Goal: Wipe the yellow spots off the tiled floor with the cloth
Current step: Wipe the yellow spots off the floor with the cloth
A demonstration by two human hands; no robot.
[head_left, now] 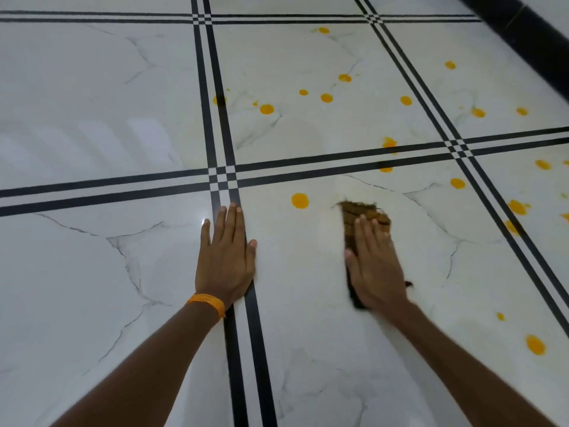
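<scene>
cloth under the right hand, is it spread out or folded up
Folded up, not spread: the brown cloth shows only as a narrow strip ahead of and beside the flat right hand pressing it.

Left grip (226, 257): flat on tiled floor (92, 118), fingers straight.
Right grip (374, 263): pressing brown cloth (366, 212) flat.
Yellow spots (300, 200): scattered ahead and rightward.

Floor: white marble-look tiled floor (92, 124), glossy, with paired black lines (258, 334) crossing in a grid.
Yellow spots (300, 200) sit scattered over the middle and right tiles, a few on the lines. Brown cloth (365, 212) lies flat on the near middle tile, near one large spot, with the right hand (377, 266) pressed flat on it. Left hand (226, 257) lies flat across a black line.
</scene>
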